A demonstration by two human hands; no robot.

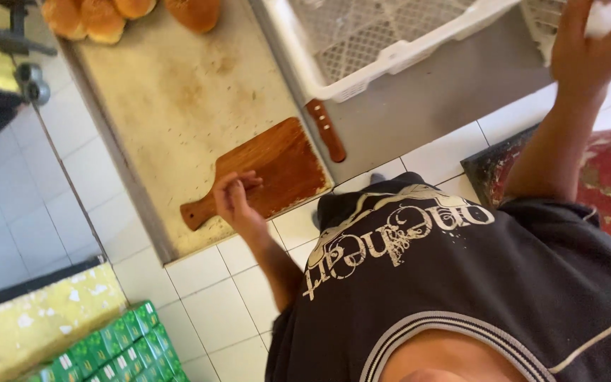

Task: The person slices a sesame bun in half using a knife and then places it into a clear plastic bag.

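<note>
The wooden cutting board (277,166) lies under the left hand (235,198), whose curled fingers touch its surface near the handle. The right hand (588,42), fingers spread, clasps something white at the white crate (390,56); a firmer grip on the board seems needed before lifting.

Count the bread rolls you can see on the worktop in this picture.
4, all at the top edge of the worktop: three clustered at the left corner, one apart to their right. All are cropped; more may lie out of view.

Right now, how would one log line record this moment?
left hand: on wooden board | right hand: at white crate | knife: beside board
</note>
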